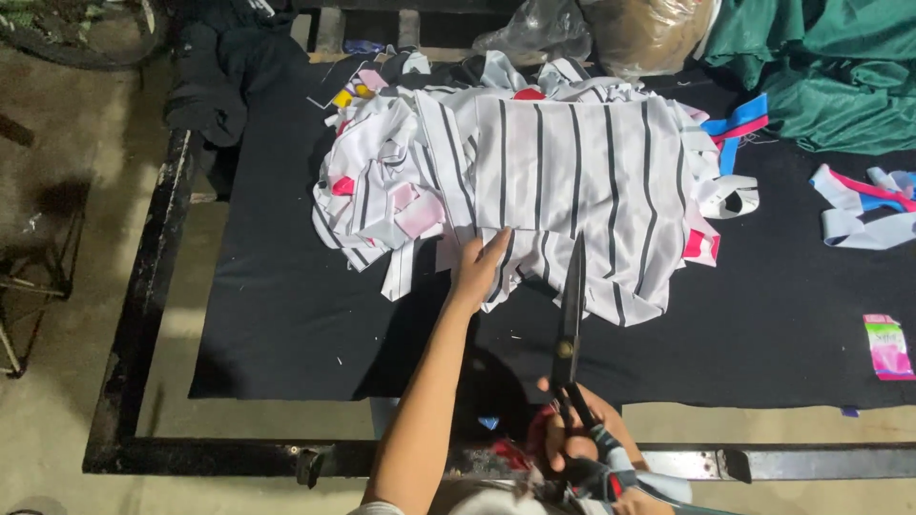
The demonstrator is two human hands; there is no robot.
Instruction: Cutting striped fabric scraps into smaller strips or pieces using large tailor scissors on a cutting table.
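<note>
Cutting step: left hand (pixel 480 270) flat, fingers spread on striped cloth (pixel 572 181); right hand (pixel 577 443) fingers closed through shears (pixel 570 315); next cut, as judged, needs cloth pinned steady

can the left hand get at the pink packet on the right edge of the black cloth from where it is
Probably not without shifting: the left hand rests on the striped fabric, and the pink packet lies far right, beyond the scissors in the right hand.
</note>
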